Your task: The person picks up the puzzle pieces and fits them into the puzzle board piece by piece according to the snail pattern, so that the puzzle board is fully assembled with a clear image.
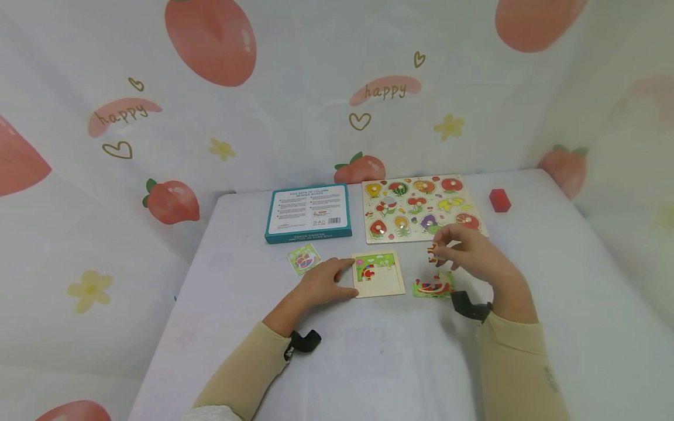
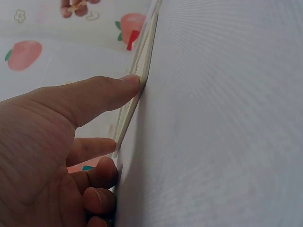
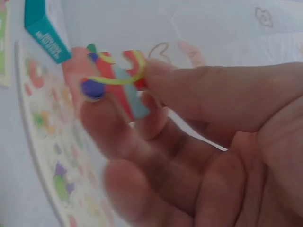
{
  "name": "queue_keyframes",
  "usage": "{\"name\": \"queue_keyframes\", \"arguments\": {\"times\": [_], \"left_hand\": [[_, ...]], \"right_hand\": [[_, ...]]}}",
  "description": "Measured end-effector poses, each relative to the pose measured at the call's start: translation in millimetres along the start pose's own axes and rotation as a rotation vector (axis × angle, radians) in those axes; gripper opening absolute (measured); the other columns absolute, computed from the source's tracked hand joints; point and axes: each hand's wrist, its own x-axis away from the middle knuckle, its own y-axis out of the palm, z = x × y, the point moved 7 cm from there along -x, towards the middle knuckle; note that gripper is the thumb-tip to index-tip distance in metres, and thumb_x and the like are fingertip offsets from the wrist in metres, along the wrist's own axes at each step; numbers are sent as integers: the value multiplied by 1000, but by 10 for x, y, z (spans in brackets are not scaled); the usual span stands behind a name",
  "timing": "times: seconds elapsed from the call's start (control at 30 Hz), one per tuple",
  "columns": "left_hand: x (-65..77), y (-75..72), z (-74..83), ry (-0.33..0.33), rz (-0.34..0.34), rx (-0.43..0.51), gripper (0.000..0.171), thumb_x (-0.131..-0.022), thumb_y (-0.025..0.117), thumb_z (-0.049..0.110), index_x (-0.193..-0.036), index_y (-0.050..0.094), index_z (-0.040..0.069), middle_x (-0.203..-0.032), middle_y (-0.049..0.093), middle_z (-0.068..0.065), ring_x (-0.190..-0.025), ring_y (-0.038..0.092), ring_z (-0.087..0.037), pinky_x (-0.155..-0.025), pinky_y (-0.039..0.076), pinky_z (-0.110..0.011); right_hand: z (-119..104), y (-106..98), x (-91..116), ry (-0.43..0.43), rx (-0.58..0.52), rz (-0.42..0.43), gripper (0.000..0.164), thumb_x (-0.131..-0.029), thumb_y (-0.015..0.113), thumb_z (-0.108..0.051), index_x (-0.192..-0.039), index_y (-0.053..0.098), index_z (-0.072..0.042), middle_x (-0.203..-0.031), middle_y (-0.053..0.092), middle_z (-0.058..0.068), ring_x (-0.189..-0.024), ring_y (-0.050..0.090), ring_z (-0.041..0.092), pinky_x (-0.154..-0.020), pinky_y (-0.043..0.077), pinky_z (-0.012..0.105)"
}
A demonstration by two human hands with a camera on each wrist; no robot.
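Pinching a colorful puzzle piece (image 3: 124, 84) between thumb and fingers, the right hand (image 1: 474, 255) hovers near some loose pieces (image 1: 432, 287). The left hand (image 1: 322, 285), thumb and forefinger spread, touches the left edge of the partly filled puzzle board (image 1: 381, 286) on the tabletop (image 1: 379, 368), between those pieces and a small picture card (image 1: 302, 259).

Puzzle piece (image 3: 124, 78): red, blue, yellow-banded. Box (image 1: 308, 213): teal, white top. Block (image 1: 499, 200): red. Backdrop (image 1: 295, 131): white, peach-printed.
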Motion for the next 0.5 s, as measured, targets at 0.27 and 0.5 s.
{"name": "queue_keyframes", "arguments": {"times": [0.27,0.5], "left_hand": [[-3,2,0,0,-2,-4,79,-85,81,47,-153,51,20,-86,49,-2,-76,45,-14,-63,33,-29],[-13,13,-13,-9,-5,-16,79,-85,80,48,-154,50,22,-87,49,-2,-76,45,-14,-62,32,-29]], "right_hand": [[-211,-140,86,-49,21,193,32,-99,71,-30,-120,65,-7,-111,67,11,-93,69,31,-72,56,32],[-438,-184,194,-160,-72,381,32,-97,73,-28,-117,74,-3,-104,73,16,-77,68,18,-69,54,21]]}}
